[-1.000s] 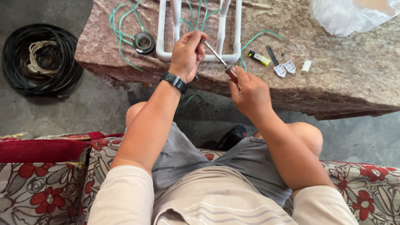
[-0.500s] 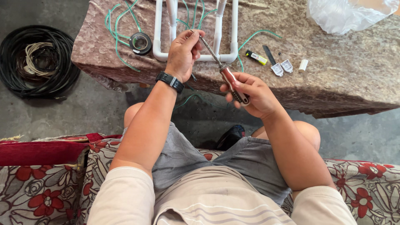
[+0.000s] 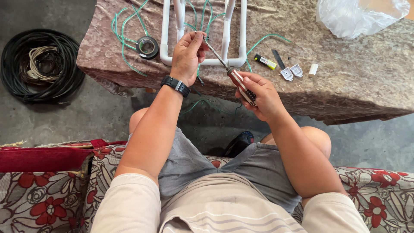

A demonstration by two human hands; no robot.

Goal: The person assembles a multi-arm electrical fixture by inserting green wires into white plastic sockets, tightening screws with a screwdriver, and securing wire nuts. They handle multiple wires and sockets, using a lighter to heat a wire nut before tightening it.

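Just above the frame's centre, the right hand (image 3: 261, 92) grips a screwdriver (image 3: 230, 73) by its red-and-white handle, the shaft slanting up-left to the left hand (image 3: 187, 54). That hand, wearing a black wristwatch (image 3: 176, 85), pinches something small at the screwdriver's tip; what it is cannot be told. Behind lies a white pipe frame (image 3: 202, 61) threaded with green wire (image 3: 125, 39) on a stone table (image 3: 353, 86). A black tape roll (image 3: 147, 46) sits left of the frame.

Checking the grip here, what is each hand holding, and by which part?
Right hand holds the screwdriver by its red handle; left hand pinches something small at the tip, too hidden to identify.
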